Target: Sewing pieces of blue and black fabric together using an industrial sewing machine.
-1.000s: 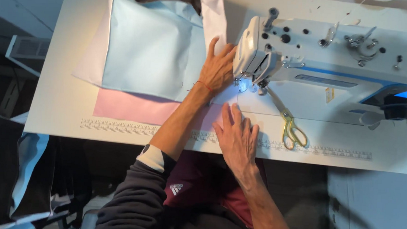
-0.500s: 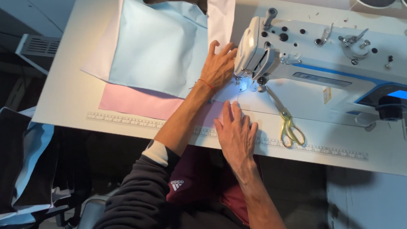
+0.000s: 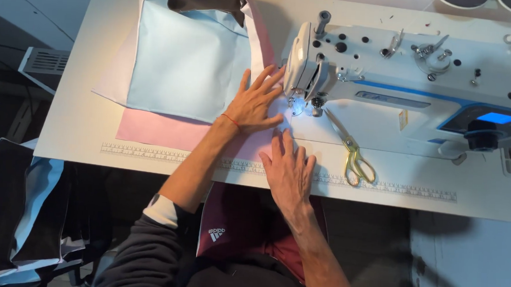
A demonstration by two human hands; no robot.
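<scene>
Head view: the left hand [image 3: 256, 104] lies flat, fingers spread, on the pink cloth [image 3: 163, 130] just beside the sewing machine [image 3: 398, 93]. The right hand [image 3: 289, 170] presses flat, open, on the same cloth at the table [image 3: 82, 117] edge. The needle is hidden by glare. The scissors [image 3: 354, 154] lie apart, to the right.

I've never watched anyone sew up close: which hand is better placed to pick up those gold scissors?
Probably the right hand. It lies flat on the pink fabric at the table's near edge, close beside the scissors. The left hand presses cloth by the sewing machine needle, farther away.
</scene>
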